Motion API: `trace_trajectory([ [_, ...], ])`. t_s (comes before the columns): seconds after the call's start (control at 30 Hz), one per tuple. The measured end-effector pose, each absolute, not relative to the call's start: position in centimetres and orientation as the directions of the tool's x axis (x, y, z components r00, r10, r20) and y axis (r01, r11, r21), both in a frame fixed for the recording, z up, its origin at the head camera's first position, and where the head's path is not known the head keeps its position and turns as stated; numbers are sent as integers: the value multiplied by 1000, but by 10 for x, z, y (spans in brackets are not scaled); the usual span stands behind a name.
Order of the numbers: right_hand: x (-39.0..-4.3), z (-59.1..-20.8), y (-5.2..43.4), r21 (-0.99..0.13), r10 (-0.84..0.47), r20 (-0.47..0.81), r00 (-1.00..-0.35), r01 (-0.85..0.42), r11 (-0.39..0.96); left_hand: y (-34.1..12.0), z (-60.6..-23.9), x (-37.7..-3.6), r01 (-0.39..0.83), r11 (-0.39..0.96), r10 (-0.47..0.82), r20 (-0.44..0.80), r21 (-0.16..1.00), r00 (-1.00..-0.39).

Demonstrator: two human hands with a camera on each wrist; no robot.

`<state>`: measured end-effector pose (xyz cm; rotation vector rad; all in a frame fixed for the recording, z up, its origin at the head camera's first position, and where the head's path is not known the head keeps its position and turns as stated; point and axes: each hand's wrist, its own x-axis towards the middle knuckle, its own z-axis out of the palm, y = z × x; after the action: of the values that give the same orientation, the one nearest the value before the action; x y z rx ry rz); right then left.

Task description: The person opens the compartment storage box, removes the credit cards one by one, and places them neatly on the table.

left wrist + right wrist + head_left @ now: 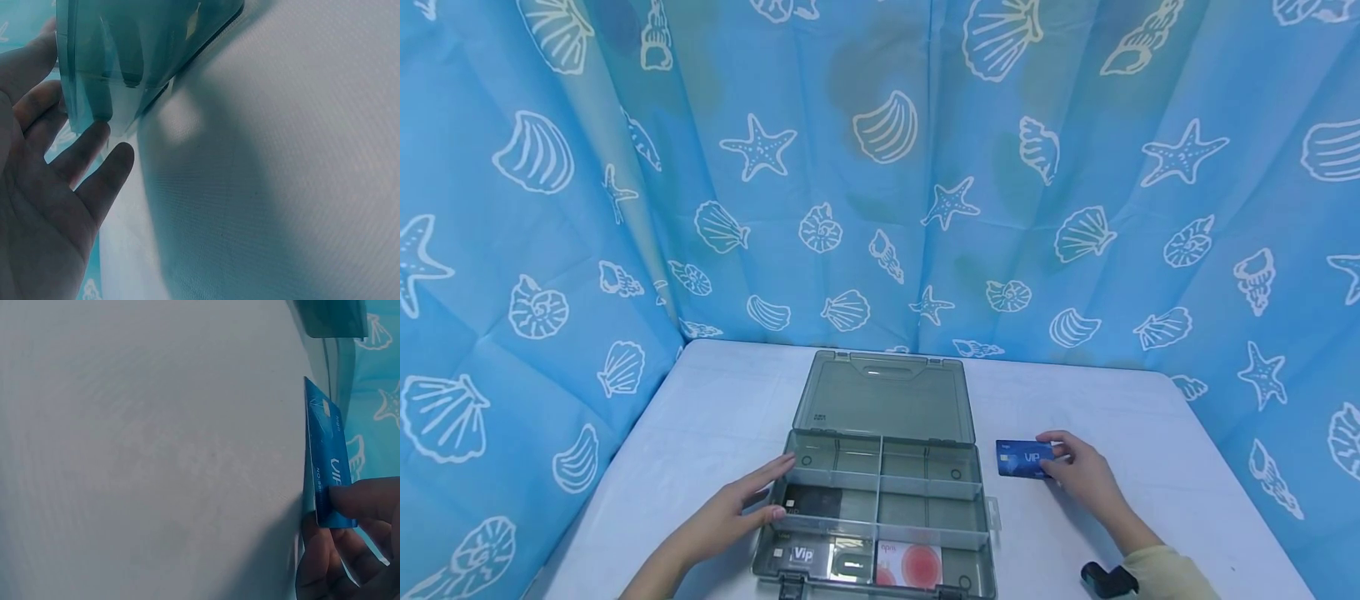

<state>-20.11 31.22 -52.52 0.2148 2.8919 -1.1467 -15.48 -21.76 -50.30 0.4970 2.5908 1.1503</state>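
Hung all round as a backdrop: blue curtain [880, 167] printed with shells and starfish, closing off the white table [1150, 417] on three sides. Centred on that table, a translucent grey organizer box [880, 500], lid [887, 400] thrown back flat so every compartment lies open from above. Already lodged inside, one to a slot: a black card [812, 500] in the middle-left section, a VIP card [802, 555] at the near left, a red-and-white card [908, 565] just beside it. Pressed against the box's left wall, left hand [737, 512], fingers straight and spread, gripping nothing, probably to steady the box against sliding. Off to the right of the box and apart from it, right hand [1086, 475] pinching a blue VIP card [1024, 458] between thumb and fingertips; seen from the right wrist, same blue VIP card [328, 462] tipped up on one long edge against the table, likely for an easier grip. Near that wrist, a small black strap [1105, 579].
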Motion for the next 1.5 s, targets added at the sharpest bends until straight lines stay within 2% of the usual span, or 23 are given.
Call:
trace_trajectory([
  [0.4, -200, -527, 303, -603, 104, 21, -994, 70, 795, -219, -504, -154, 230, 620, 429, -78, 750, -900],
  [1.17, -202, -529, 298, -548, 113, 12, -994, 88, 832, -221, -501, -154, 243, 604, 444, -67, 759, -894],
  [1.5, -198, -528, 299, -560, 123, 14, -992, 94, 823, -221, -504, -154, 227, 605, 436, -79, 763, -896],
])
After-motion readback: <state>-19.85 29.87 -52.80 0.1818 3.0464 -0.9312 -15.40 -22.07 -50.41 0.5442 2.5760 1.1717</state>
